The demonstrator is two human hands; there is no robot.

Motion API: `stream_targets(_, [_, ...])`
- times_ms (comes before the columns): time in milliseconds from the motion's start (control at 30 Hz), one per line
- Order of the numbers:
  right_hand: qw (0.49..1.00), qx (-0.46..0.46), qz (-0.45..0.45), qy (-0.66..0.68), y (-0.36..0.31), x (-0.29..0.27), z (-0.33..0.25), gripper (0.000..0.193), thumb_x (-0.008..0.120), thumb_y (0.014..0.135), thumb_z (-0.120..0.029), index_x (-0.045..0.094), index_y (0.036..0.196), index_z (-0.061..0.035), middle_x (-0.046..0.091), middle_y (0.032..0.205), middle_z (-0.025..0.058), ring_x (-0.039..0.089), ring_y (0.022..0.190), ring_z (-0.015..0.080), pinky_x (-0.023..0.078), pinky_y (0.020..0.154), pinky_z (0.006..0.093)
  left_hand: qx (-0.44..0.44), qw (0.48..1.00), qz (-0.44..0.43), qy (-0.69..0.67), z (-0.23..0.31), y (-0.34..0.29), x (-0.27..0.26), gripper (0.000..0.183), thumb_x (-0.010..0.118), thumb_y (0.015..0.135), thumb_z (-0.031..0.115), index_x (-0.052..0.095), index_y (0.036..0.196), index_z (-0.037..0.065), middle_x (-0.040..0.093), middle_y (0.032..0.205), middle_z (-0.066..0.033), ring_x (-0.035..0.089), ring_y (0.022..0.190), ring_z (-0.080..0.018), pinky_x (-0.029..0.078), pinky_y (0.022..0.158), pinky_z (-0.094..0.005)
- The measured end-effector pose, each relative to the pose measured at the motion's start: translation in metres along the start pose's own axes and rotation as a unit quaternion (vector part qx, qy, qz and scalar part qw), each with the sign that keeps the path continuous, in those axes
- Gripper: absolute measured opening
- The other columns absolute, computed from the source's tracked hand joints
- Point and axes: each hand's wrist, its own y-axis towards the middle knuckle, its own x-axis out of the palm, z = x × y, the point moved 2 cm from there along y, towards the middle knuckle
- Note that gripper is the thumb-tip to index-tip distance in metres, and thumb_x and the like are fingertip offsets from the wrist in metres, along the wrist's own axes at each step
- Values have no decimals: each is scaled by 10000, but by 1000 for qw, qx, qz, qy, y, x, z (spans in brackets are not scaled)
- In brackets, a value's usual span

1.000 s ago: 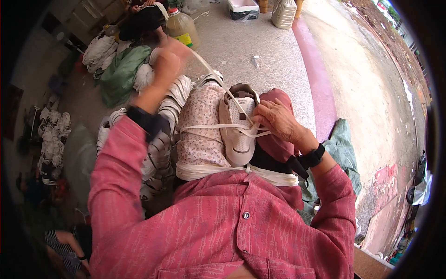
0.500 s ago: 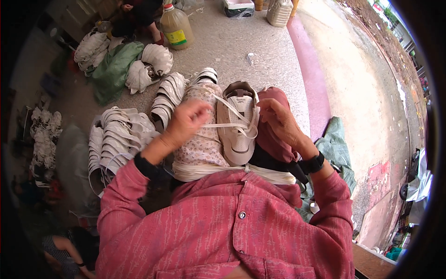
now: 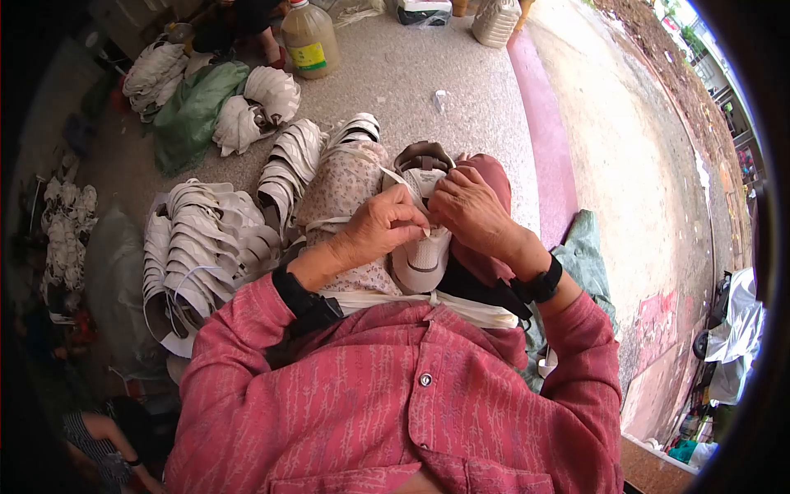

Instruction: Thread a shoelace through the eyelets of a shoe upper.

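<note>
A white and beige sneaker upper [image 3: 420, 272] lies across my lap, toe toward me and heel opening away. A flat white shoelace [image 3: 394, 176] is threaded through it and trails to the left over a flowered cloth [image 3: 341, 188] on my leg. My left hand [image 3: 380, 226] is over the shoe's left side, with thumb and forefinger pinched on the lace. Just right of it, my right hand [image 3: 476, 209] bends over the eyelets, its fingertips closed at the lace and almost meeting the left ones. Both hands cover the middle of the lacing.
Nested stacks of white shoe uppers [image 3: 202, 251] stand to my left, with another stack [image 3: 292, 165] farther ahead. Beyond are a green sack [image 3: 195, 115], a jug of yellowish liquid [image 3: 310, 41] and another person's leg [image 3: 269, 45]. A green sheet [image 3: 583, 259] lies at my right.
Both hands have come together over the shoe. The left moved right and down from the flowered cloth, and the right moved left onto the eyelets. The view has shifted slightly.
</note>
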Motion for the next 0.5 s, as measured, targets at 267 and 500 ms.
stream_targets(267, [953,195,105,208,18,27,16,114,583,908,-173,549,903,-64,571,777,77,532,727,246,418,726,330,-26,987,-21,156,11,10,3,187,725,796,215,691,811,32,533,841,-110,572,733,-270,464,672,-362])
stream_targets(500, [700,325,259,581,1,35,23,193,507,1001,-256,546,924,-83,525,776,-53,464,708,27,393,620,199,-71,994,83,26,22,2,-9,87,677,839,97,677,882,22,518,806,-16,520,707,-136,423,644,-274])
